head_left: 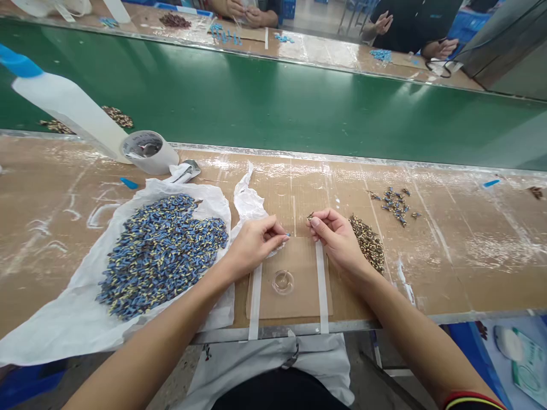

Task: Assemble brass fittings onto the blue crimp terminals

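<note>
My left hand point(255, 242) pinches a small blue piece point(288, 234) between thumb and fingertips. Across a short gap, my right hand point(337, 238) is closed on a small dark, brass-coloured piece point(310, 216). Below both hands a cardboard pad point(303, 304) is taped to the table, with a small round clear dish point(282, 282) on it. Beside my left forearm, a large heap of small blue, yellow and dark pieces point(160, 256) lies on white sheeting point(64, 319). Just right of my right hand is a pile of brass-and-dark pieces point(368, 242).
Several blue-tipped pieces point(396, 205) lie loosely at the right. A tape roll point(149, 152) and a white bottle with a blue top point(70, 108) stand at the back left. Beyond runs a green belt point(256, 102), with other people's hands point(245, 11) at the far bench.
</note>
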A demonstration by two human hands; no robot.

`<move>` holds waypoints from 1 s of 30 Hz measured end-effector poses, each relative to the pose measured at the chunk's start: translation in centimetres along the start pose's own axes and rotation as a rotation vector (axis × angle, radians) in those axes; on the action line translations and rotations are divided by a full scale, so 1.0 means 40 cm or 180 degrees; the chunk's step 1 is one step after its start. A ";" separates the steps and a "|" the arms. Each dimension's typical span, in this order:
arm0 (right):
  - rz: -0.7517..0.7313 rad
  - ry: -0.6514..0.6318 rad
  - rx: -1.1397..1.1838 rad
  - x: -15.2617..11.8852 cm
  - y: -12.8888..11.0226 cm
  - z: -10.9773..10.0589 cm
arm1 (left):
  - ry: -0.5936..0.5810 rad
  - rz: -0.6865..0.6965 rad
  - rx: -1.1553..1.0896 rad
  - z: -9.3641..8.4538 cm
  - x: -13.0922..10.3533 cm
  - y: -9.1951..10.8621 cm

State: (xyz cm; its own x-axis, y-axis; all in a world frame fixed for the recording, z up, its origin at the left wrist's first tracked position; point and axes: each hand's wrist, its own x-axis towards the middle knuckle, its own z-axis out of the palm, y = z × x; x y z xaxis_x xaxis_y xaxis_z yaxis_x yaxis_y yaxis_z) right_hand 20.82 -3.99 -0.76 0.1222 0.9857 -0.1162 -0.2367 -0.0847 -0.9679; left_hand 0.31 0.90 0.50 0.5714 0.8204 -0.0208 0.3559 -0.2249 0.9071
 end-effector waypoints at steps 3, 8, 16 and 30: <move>0.0067 -0.0129 0.0097 -0.006 -0.003 0.005 | -0.0004 -0.0314 -0.0825 0.000 0.000 0.004; 0.0063 -0.0340 0.0068 -0.015 -0.004 0.021 | 0.0021 -0.0363 -0.1187 0.010 -0.001 0.013; 0.0029 -0.0511 -0.0067 -0.026 -0.006 0.029 | 0.0053 -0.0158 -0.1062 0.017 -0.001 0.010; -0.0058 -0.0585 -0.0201 -0.033 -0.010 0.030 | 0.0320 0.0494 0.0168 0.012 -0.010 0.017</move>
State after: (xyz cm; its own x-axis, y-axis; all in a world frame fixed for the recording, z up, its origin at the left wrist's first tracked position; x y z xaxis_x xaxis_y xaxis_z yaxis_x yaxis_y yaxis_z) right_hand 19.58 -5.08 0.05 -0.0535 0.9967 -0.0614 -0.1745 -0.0699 -0.9822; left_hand 0.68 0.16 0.90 0.5467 0.8215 0.1621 0.3091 -0.3779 0.8727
